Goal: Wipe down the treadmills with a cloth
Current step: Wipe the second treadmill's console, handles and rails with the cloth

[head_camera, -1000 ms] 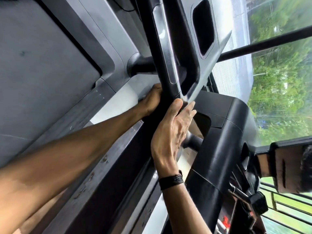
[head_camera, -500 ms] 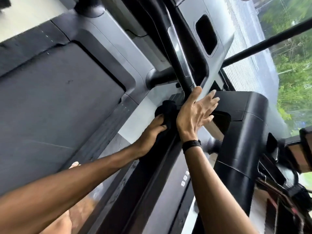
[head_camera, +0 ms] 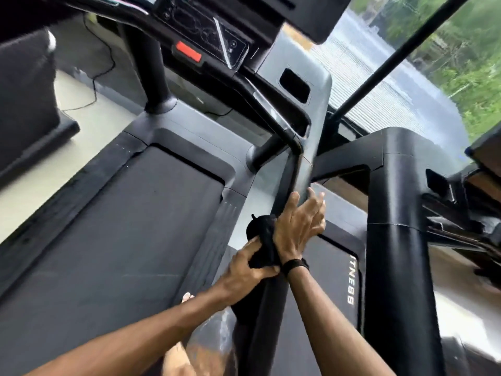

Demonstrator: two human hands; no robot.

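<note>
Black cloth (head_camera: 261, 237) in left fingers (head_camera: 250, 248) on treadmill rail (head_camera: 305, 169) by window (head_camera: 401, 85); right fingers (head_camera: 315, 203) wide, perhaps touching.

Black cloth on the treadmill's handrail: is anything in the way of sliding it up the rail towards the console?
Yes. The right hand lies on the dark grey handrail directly above the bunched black cloth, which the left hand grips. Beyond that hand, nothing visible sits on the rail up to its bend.

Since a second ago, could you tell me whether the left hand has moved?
Yes: the left hand, gripping the cloth, slid down the handrail, away from its bend.
</note>
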